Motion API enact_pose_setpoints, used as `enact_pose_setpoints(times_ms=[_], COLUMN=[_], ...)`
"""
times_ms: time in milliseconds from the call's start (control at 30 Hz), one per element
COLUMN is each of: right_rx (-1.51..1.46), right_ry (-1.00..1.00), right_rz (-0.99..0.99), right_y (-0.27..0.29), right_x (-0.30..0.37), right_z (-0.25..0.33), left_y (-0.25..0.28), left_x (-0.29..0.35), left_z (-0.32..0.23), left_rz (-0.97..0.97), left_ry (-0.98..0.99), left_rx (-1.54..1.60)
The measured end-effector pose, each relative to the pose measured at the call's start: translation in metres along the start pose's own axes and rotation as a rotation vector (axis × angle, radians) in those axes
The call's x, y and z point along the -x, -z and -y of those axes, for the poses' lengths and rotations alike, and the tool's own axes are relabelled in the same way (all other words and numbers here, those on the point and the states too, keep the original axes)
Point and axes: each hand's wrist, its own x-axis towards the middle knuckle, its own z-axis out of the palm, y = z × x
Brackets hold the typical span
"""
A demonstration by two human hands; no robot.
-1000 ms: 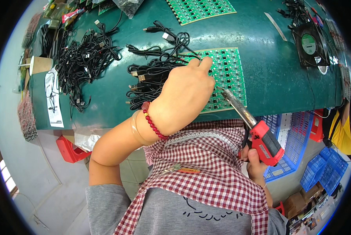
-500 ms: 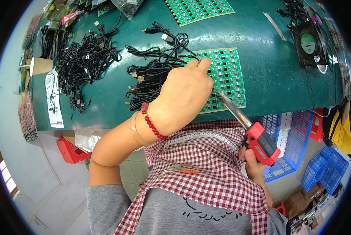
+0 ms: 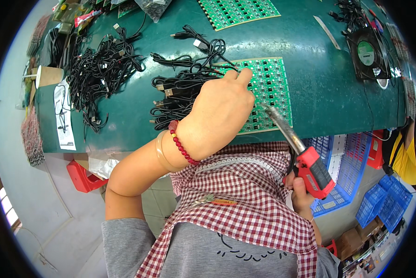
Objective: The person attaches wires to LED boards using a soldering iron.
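My left hand (image 3: pixel 219 116), with a red bead bracelet at the wrist, rests on a green circuit board panel (image 3: pixel 273 88) at the near edge of the green table (image 3: pixel 319 92). Its fingers are curled and pinch something small on the board; what it is stays hidden. My right hand (image 3: pixel 300 192) grips a soldering iron (image 3: pixel 305 157) with a red handle. The metal tip of the iron points at the board's near right part, just right of my left hand. A bundle of black cables (image 3: pixel 180 92) lies directly left of the board.
A second green panel (image 3: pixel 238 10) lies at the far edge. A big heap of black cables (image 3: pixel 96 69) and a paper cup (image 3: pixel 45 75) sit at the left, a small black fan (image 3: pixel 368 53) at the right. Blue crates (image 3: pixel 347 162) and a red stool (image 3: pixel 83 176) stand below.
The soldering iron in my right hand has shifted slightly, its tip staying near the board. My left hand holds its place on the panel.
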Motion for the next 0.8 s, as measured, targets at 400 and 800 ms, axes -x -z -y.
enact_pose_setpoints(times_ms=[400, 800], right_rx=[-0.311, -0.293], right_ry=[0.164, 0.325], right_rz=[-0.128, -0.124], right_y=[-0.009, -0.005], right_x=[-0.027, -0.051], right_z=[0.018, 0.033], left_y=[-0.001, 0.032], left_x=[0.007, 0.064], left_z=[-0.004, 0.17], left_rz=[-0.035, -0.097], left_ry=[-0.05, 0.494], left_rx=[-0.089, -0.411])
